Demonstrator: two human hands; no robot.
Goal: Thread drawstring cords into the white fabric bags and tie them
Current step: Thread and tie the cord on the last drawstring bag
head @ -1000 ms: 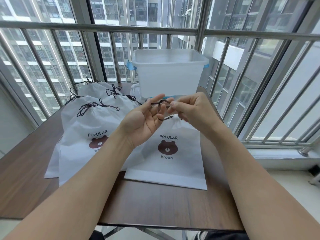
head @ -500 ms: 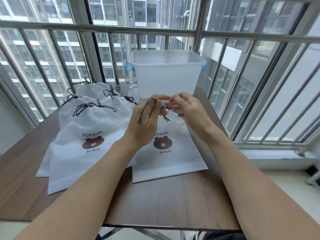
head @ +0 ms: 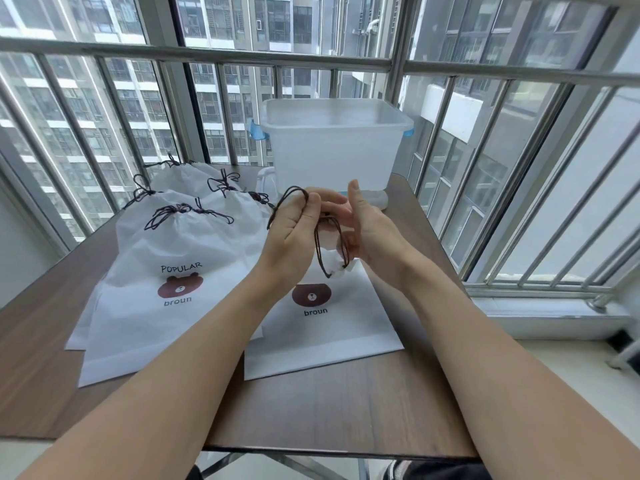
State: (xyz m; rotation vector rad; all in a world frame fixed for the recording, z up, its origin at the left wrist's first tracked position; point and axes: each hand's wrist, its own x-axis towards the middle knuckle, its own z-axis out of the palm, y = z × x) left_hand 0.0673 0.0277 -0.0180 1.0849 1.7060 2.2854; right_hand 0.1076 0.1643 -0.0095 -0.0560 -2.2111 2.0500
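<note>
A white bag point(head: 346, 327) printed with a brown bear lies flat on the wooden table point(head: 329, 410) under my hands, its top edge bunched and lifted. A dark drawstring cord point(head: 320, 251) runs up from that bunched top. My left hand point(head: 294, 233) pinches one loop of the cord between thumb and fingers. Facing it, my right hand point(head: 372, 230) has its thumb upright and its lower fingers curled at the other loop of the cord.
A pile of several white bags point(head: 166, 258) with tied dark cords lies at the left of the table. A translucent plastic bin point(head: 332, 147) stands at the back edge, against the metal window railing point(head: 485, 71).
My hands have dropped slightly and drawn apart, pulling a longer loop of cord out and gathering the bag's top. My right thumb has lifted off the cord.
</note>
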